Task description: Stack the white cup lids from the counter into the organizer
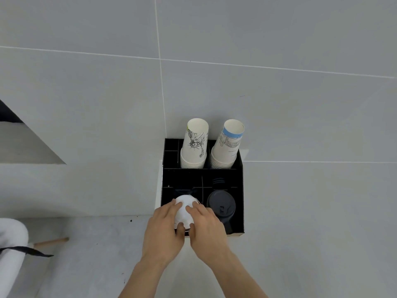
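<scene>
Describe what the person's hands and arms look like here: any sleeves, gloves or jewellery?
Both the left hand and the right hand are bare: no gloves, rings, watch or bracelet visible. The forearms are uncovered as far as the frame shows, with no sleeve edge in view.

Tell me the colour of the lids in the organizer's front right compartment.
Dark grey to black lids, seen best in the head view.

Bright even light, soft faint shadows, wide-angle bending at edges, slightly soft focus
</scene>
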